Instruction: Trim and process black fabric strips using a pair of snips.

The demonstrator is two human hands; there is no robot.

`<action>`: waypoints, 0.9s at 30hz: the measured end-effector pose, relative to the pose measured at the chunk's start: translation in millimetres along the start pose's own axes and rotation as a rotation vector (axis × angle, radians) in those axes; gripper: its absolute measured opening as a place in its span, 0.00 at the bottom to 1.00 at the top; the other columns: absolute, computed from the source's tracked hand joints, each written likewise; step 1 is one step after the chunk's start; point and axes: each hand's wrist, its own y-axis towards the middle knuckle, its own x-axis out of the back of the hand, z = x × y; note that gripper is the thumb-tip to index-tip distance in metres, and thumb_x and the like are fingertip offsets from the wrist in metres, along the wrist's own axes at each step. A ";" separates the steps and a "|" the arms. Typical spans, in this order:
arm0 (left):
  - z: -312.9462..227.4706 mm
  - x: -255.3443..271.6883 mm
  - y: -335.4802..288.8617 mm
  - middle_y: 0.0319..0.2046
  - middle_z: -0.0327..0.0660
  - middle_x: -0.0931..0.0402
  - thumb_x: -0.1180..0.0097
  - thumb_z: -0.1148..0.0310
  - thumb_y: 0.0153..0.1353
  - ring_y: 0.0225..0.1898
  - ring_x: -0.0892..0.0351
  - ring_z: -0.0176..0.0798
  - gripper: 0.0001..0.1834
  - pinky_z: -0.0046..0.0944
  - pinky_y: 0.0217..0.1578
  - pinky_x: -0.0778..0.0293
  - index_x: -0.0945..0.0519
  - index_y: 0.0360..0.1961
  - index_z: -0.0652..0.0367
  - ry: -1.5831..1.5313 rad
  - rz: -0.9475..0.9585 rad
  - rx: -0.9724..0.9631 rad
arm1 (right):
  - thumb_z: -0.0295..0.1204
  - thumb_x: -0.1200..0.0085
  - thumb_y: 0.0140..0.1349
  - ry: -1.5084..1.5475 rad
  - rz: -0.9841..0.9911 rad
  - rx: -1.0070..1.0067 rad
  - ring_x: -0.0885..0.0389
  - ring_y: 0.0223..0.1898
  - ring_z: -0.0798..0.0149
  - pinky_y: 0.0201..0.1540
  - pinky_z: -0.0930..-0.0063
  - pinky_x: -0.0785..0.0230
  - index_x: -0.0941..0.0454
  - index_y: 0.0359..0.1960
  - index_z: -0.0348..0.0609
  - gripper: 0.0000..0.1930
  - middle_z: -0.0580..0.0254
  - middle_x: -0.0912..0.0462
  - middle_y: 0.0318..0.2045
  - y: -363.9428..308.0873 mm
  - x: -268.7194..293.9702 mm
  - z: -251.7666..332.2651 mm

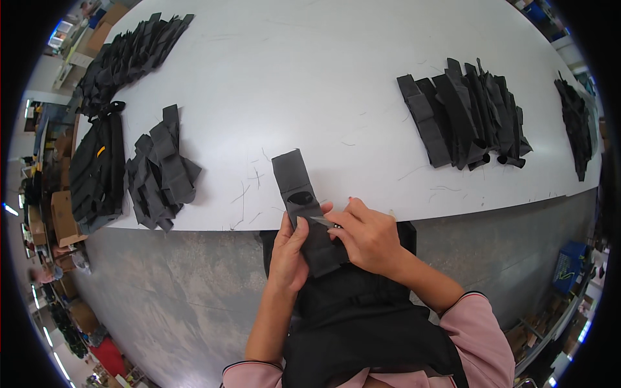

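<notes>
My left hand (289, 257) grips a dark grey fabric strip (292, 171), thumb on top and fingers behind it. The strip slants from above the table's front edge down toward my lap, and a dark oval opening shows near its middle. In my right hand (370, 234) is a small pair of metal thread snips (321, 220), mostly covered by my fingers. Their pale tips point left and lie against the strip beside my left thumb.
The white table (291, 84) holds a loose pile of grey fabric strips (162, 168) at left and a spread row (462, 116) at right. A black backpack (100, 168) and another pile (129, 58) lie far left. Dark fabric (574, 126) sits far right. Cut threads are scattered about.
</notes>
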 end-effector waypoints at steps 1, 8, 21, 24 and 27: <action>0.2 0.8 -0.1 0.54 0.48 0.29 0.55 0.64 0.68 0.51 0.26 0.39 0.20 0.39 0.49 0.26 0.37 0.58 0.58 -0.011 0.007 0.003 | 0.24 0.38 0.46 0.002 0.002 0.000 0.25 0.21 0.63 0.22 0.73 0.34 0.21 0.37 0.44 0.13 0.63 0.27 0.26 -1.2 1.0 0.0; 1.5 2.0 0.2 0.55 0.49 0.30 0.53 0.64 0.68 0.51 0.26 0.39 0.19 0.39 0.51 0.28 0.36 0.57 0.57 -0.017 -0.005 -0.007 | 0.24 0.38 0.47 -0.007 0.039 -0.042 0.26 0.21 0.62 0.23 0.72 0.34 0.21 0.37 0.44 0.13 0.62 0.28 0.25 -7.2 8.5 5.2; 4.3 -0.8 -1.6 0.55 0.49 0.29 0.54 0.65 0.68 0.52 0.27 0.39 0.18 0.39 0.51 0.28 0.36 0.56 0.58 -0.016 -0.030 -0.018 | 0.24 0.39 0.47 0.011 0.042 -0.064 0.26 0.21 0.62 0.22 0.71 0.35 0.22 0.37 0.42 0.13 0.62 0.30 0.25 -5.3 1.0 5.8; 4.4 -0.2 -1.9 0.54 0.50 0.29 0.54 0.66 0.67 0.50 0.25 0.39 0.18 0.39 0.48 0.26 0.36 0.56 0.59 0.002 -0.050 -0.004 | 0.23 0.38 0.47 0.008 0.006 -0.074 0.26 0.20 0.63 0.22 0.71 0.35 0.21 0.37 0.42 0.13 0.63 0.29 0.25 -8.4 2.7 5.8; 3.7 2.2 -3.3 0.54 0.51 0.29 0.53 0.66 0.67 0.46 0.23 0.39 0.18 0.38 0.45 0.24 0.36 0.55 0.60 0.024 -0.027 -0.023 | 0.23 0.38 0.47 0.068 -0.099 -0.044 0.27 0.20 0.63 0.21 0.72 0.36 0.20 0.36 0.43 0.12 0.63 0.29 0.24 -10.0 4.5 3.5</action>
